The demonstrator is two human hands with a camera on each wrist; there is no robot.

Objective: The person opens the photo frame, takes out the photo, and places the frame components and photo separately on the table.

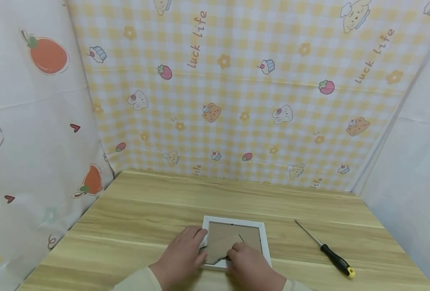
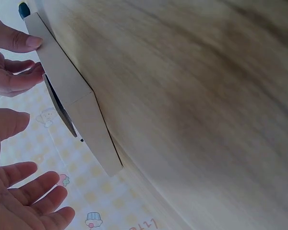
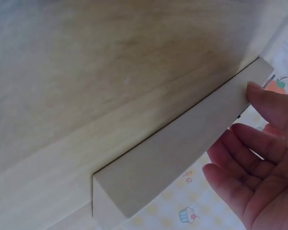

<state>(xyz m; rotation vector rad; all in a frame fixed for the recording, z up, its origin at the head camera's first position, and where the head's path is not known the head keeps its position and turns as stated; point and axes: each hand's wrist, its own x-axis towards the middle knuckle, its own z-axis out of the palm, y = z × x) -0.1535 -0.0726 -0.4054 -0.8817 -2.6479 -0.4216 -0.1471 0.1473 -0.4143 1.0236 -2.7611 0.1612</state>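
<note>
A white picture frame [image 1: 233,220] lies on its face on the wooden table, its brown backing board [image 1: 223,236] showing. In the left wrist view the backing board [image 2: 60,108] is tilted, with an edge above the frame's rim. My left hand [image 1: 183,252] is at the frame's left side; its fingers are spread and loose in the left wrist view. My right hand [image 1: 249,264] is at the near edge. Its thumb presses the frame's outer side [image 3: 182,134], and its fingers curl over the rim beside the board. The right fingertips' exact contact is partly hidden.
A screwdriver [image 1: 333,258] with a black and yellow handle lies on the table to the right of the frame. Behind the wooden table [image 1: 156,194] hangs a yellow checked cloth [image 1: 236,93]. White cloths [image 1: 29,161] close off the sides.
</note>
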